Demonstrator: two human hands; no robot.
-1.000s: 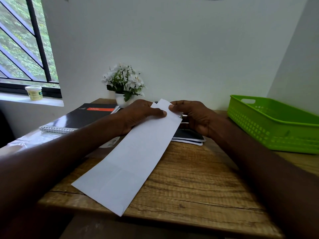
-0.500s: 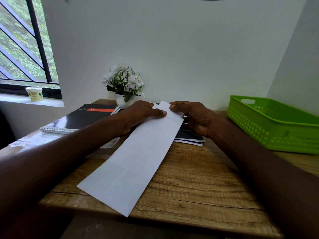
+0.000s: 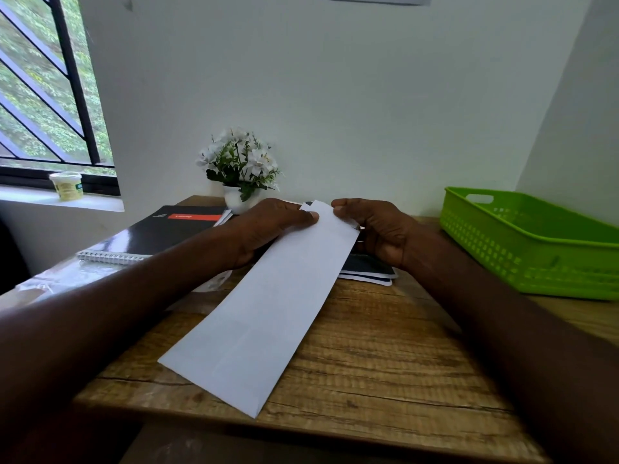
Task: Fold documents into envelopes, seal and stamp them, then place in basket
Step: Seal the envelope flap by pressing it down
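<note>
A long white envelope (image 3: 268, 316) lies slanted on the wooden table (image 3: 385, 356), its near end by the front edge. At its far end a bit of white paper sticks out. My left hand (image 3: 268, 229) pinches the far end from the left, thumb on top. From the right my right hand (image 3: 378, 229) pinches the same end. A green plastic basket (image 3: 529, 242) stands at the right, nothing visible inside.
A black spiral notebook (image 3: 157, 236) lies at the back left. Behind the hands stands a white pot of white flowers (image 3: 239, 172). A dark booklet stack (image 3: 368, 271) lies under my right hand. Clear plastic wrap (image 3: 57, 279) is on the left. A small tub (image 3: 67, 185) sits on the windowsill.
The envelope's near end has slid a little to the right and farther onto the table. Less of the paper shows at the far end. Both hands keep their hold.
</note>
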